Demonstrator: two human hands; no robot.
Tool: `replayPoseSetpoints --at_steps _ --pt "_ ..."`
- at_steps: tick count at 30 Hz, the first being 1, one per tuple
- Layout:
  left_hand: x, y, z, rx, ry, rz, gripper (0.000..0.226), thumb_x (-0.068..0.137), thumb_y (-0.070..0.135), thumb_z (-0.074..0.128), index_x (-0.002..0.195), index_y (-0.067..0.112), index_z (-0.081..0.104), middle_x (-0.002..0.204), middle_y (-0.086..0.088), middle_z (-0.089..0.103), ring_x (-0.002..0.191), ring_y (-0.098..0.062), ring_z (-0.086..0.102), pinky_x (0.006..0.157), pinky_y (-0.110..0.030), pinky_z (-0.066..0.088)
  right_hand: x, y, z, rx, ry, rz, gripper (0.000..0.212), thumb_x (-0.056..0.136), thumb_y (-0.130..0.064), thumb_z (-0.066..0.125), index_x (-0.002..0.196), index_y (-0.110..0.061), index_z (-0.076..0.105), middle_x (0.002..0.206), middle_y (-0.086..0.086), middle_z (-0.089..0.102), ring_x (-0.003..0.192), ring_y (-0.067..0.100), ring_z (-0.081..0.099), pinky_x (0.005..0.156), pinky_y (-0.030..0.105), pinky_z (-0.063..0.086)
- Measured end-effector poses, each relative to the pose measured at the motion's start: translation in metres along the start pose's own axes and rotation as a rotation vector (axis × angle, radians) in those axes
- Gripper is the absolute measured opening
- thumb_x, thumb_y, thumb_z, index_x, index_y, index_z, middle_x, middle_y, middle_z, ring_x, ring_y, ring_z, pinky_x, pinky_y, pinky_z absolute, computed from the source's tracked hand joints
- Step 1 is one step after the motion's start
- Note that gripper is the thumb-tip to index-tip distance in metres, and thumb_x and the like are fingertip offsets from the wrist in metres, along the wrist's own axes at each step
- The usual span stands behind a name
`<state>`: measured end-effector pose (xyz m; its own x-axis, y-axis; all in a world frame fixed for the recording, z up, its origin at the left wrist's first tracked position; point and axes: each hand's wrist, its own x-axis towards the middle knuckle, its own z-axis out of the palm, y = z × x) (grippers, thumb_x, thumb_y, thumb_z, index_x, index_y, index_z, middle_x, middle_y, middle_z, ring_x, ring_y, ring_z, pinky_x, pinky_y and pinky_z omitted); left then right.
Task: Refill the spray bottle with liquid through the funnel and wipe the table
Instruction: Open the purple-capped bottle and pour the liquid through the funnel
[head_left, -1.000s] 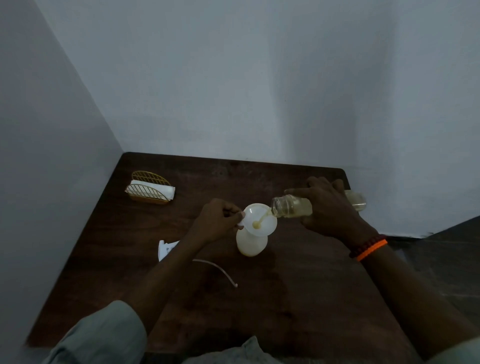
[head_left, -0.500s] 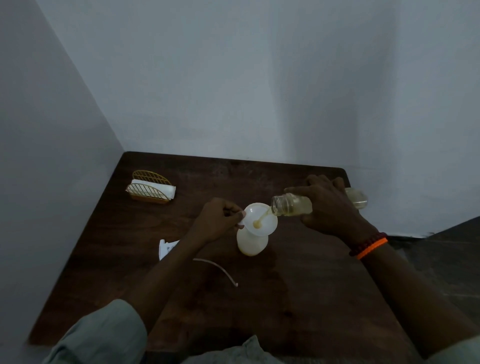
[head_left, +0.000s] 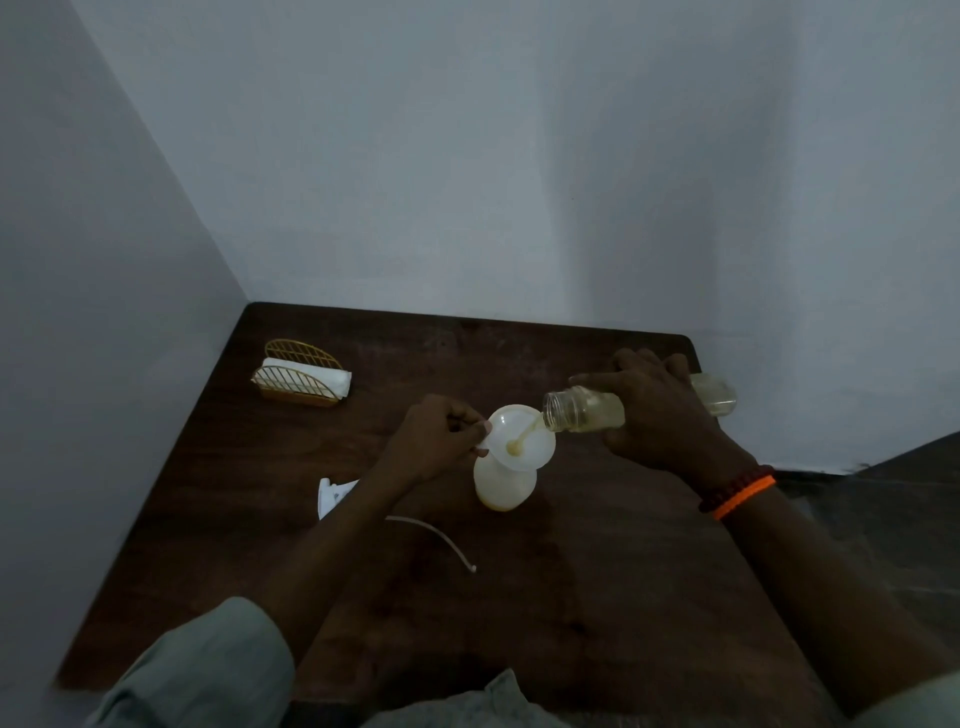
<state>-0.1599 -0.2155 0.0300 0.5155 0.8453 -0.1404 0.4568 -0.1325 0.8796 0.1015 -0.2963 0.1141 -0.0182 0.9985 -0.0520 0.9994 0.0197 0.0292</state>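
A white spray bottle body (head_left: 503, 486) stands uncapped in the middle of the dark wooden table (head_left: 597, 597), with a white funnel (head_left: 524, 441) in its neck. My left hand (head_left: 434, 441) pinches the funnel's left rim. My right hand (head_left: 657, 410) grips a clear bottle (head_left: 584, 410) tipped on its side, its mouth over the funnel. A thin yellowish stream runs from it into the funnel. The spray head (head_left: 332, 496) and its white dip tube (head_left: 436, 535) lie on the table left of the bottle, partly behind my left forearm.
A gold wire holder with white napkins (head_left: 301, 379) stands at the back left. Walls close the table at the back and left. The table's right edge drops to a dark floor (head_left: 883, 519). A light cloth (head_left: 498, 701) lies at the near edge.
Hardly anything has moved. The clear bottle stays tipped and the stream keeps running into the funnel. Both hands keep their holds.
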Motion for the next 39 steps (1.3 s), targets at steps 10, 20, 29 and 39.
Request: replayPoseSetpoints --at_steps 10,20,29,39 --pt "0.0 0.001 0.0 -0.004 -0.001 -0.009 0.016 0.093 0.025 0.068 0.094 0.015 0.08 0.078 0.002 0.079 0.064 0.003 0.071 0.058 -0.008 0.05 -0.001 0.001 0.002 0.001 0.01 -0.006 0.071 0.069 -0.037 0.075 0.136 -0.043 0.053 0.107 -0.005 0.049 0.107 0.017 0.048 0.089 0.037 0.027" --pt "0.0 0.001 0.0 0.002 -0.001 -0.001 0.015 0.093 0.024 0.068 0.095 0.014 0.08 0.078 0.001 0.079 0.062 0.005 0.07 0.058 -0.006 0.049 -0.001 0.001 0.006 0.018 0.012 -0.012 0.072 0.068 -0.036 0.076 0.136 -0.042 0.053 0.107 -0.005 0.049 0.105 0.017 0.047 0.092 0.037 0.027" --pt "0.0 -0.001 -0.002 -0.003 -0.025 -0.01 0.015 0.093 0.024 0.068 0.097 0.015 0.079 0.081 0.001 0.079 0.065 0.001 0.072 0.058 -0.011 0.052 -0.004 -0.012 0.029 0.319 -0.001 0.041 0.063 0.071 -0.035 0.077 0.13 -0.041 0.057 0.102 -0.01 0.045 0.107 0.015 0.049 0.096 0.04 0.029" --pt "-0.001 0.0 -0.003 -0.014 -0.06 -0.004 0.012 0.093 0.031 0.068 0.091 0.025 0.078 0.077 0.009 0.078 0.061 0.0 0.07 0.056 -0.013 0.051 -0.016 -0.014 0.048 0.794 0.083 0.139 0.065 0.066 -0.025 0.088 0.126 -0.031 0.064 0.118 -0.007 0.065 0.107 0.011 0.06 0.094 0.045 0.053"
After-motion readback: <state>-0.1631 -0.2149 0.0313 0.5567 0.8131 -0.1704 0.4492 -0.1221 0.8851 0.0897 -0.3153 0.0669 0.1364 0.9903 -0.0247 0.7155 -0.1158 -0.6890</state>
